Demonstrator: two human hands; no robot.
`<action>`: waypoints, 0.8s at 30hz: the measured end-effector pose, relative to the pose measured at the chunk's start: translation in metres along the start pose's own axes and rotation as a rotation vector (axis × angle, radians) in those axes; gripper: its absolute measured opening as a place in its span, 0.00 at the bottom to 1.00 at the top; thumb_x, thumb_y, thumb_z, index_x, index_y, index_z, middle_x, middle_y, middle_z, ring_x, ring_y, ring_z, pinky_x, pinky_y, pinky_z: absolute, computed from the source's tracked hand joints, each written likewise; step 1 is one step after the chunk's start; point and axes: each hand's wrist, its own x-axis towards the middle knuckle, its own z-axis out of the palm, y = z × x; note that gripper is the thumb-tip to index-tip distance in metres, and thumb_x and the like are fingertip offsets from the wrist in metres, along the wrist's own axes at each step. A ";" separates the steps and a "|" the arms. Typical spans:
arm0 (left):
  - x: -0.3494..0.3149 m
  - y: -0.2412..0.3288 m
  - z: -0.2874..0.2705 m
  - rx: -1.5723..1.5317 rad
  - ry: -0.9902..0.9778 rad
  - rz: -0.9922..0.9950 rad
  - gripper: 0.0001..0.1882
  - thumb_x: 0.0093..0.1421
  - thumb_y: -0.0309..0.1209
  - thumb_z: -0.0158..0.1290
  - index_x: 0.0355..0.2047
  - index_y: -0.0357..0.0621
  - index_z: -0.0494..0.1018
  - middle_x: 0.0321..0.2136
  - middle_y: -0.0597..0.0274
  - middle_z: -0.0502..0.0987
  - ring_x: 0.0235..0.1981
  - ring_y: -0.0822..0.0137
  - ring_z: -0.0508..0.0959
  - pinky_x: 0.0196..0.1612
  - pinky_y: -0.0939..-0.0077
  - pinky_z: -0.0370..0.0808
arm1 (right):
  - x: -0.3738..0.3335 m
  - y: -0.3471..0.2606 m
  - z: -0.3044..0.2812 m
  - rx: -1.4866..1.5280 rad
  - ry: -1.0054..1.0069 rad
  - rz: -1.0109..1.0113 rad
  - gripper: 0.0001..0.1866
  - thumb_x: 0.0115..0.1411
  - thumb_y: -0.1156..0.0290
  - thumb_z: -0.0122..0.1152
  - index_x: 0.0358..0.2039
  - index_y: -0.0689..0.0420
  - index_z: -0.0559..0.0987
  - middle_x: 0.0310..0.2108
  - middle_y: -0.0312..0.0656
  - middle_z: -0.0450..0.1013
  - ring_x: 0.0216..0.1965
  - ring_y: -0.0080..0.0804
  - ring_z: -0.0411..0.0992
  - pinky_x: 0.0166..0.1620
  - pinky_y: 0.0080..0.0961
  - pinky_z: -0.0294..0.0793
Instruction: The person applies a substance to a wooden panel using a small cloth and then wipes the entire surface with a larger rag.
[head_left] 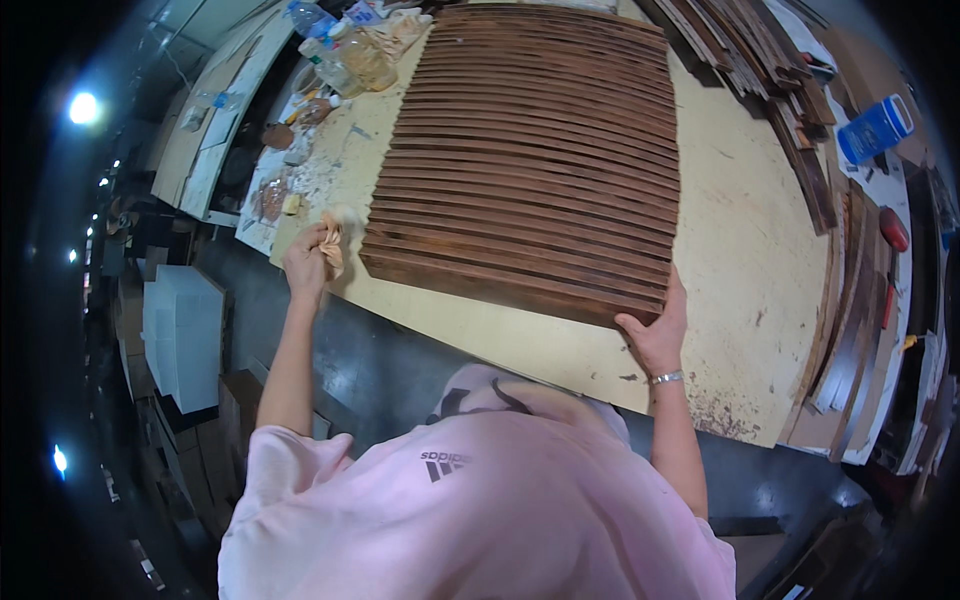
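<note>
A wide block of dark brown wooden slats (530,160), set side by side in long rows, lies on a pale yellow board (750,270) on the workbench. My right hand (660,325) grips its near right corner, the thumb on the front face and the fingers along the right side. Off the block's near left corner, my left hand (306,262) is closed round a crumpled tan cloth (333,246). The cloth hangs over the board's left edge area, apart from the slats. Whether the slats are joined together cannot be told.
Plastic bottles (362,62) with liquid stand at the back left, near scraps and a small yellow block (292,204). Loose dark wood strips (760,60) are piled at the back right. A blue container (875,130) and a red-handled tool (893,230) lie at the right.
</note>
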 end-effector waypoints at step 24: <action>-0.081 0.013 0.093 0.427 -0.088 0.855 0.16 0.63 0.21 0.47 0.50 0.39 0.77 0.42 0.52 0.80 0.48 0.56 0.79 0.55 0.65 0.76 | -0.005 0.013 0.003 0.008 -0.005 0.012 0.61 0.36 0.60 0.84 0.68 0.61 0.58 0.62 0.50 0.63 0.63 0.47 0.62 0.66 0.37 0.62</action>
